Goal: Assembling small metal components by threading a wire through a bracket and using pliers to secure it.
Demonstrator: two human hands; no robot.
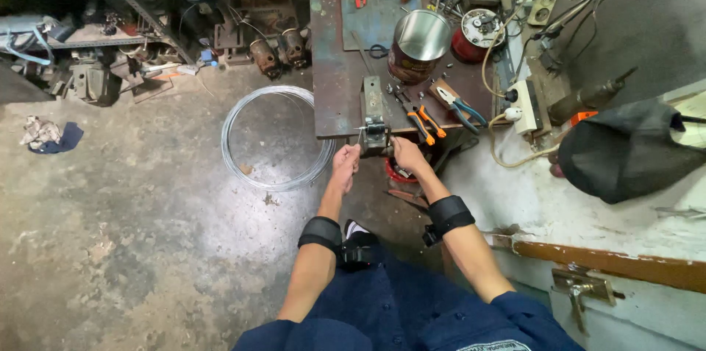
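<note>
My left hand [346,160] is closed around a thin steel wire just left of a small metal bending jig [373,117] fixed at the front edge of the brown workbench [331,79]. My right hand [406,152] grips the jig's lower end or handle, right beside the left hand. The wire seems to lead from the big coil of silver wire [273,137] lying on the concrete floor to the left. Both forearms carry black wrist bands.
On the bench lie orange-handled pliers [423,121], blue-handled pliers [460,107], an open metal can [418,45], a red round part [474,33] and a white power strip [524,104]. Shelves with motors stand at the left. A dark cloth bundle [625,149] rests at the right.
</note>
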